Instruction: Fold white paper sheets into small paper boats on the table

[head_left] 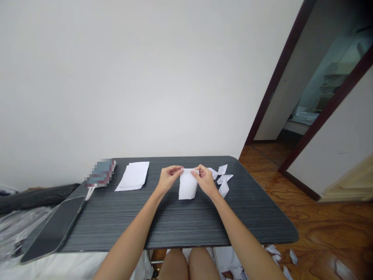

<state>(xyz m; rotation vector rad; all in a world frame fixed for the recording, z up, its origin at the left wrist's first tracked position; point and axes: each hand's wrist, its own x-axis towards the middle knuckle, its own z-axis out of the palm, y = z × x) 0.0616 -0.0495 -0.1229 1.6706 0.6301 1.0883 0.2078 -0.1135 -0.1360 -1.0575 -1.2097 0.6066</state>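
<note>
A white sheet of paper (188, 186) is held over the dark table (186, 229), its lower part curving toward me. My left hand (169, 178) pinches the top left corner between thumb and fingers. At the top right corner, my right hand (205, 179) grips the same sheet, thumb in front. Just beyond my right hand lie several folded white paper pieces (223, 188), partly hidden by the hand. To the left, apart from both hands, rests a stack of white paper sheets (132, 177).
A blurred-out packet or book (100, 173) sits at the table's back left. A dark flat panel (55, 229) leans past the left edge. Folded paper pieces (274, 251) are scattered on the wooden floor (326, 229) at right. A white wall (163, 77) stands behind the table.
</note>
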